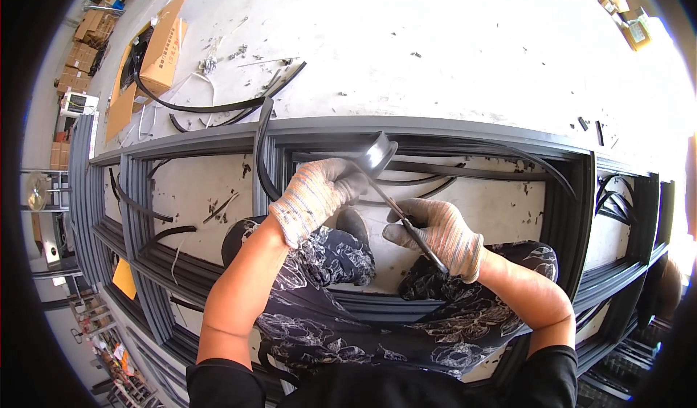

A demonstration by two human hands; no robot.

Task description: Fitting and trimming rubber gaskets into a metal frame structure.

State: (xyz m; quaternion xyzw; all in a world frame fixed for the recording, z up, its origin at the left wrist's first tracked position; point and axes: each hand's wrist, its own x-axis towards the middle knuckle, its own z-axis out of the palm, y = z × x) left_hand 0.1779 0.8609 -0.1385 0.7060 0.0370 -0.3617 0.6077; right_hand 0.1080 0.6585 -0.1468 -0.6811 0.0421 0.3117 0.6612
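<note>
The left hand (316, 194), gloved in pale knit with grey fingers, is closing around a glossy black strip (377, 154), which is curling out beyond its fingertips on the far side. The right hand (446, 237), in a matching glove, is gripping a slim dark rod-like piece (430, 253) between thumb and fingers; its kind I cannot tell. This piece is slanting from near right toward far left, its far end reaching the left fingertips. Both hands are working above a grey shoe (353, 228) and dark patterned trousers (450, 339).

Around the legs, a stack of dark grey frames (435, 125) is lying on the pale floor (450, 52). Just left of the left hand, a black band (261, 147) is bending over the far rail. More black strips (465, 170) are lying across the opening to the right. Farther left, an open cardboard box (168, 52) is standing beyond the frames, with 1 long black strip (196, 108) trailing from it toward the rail.
</note>
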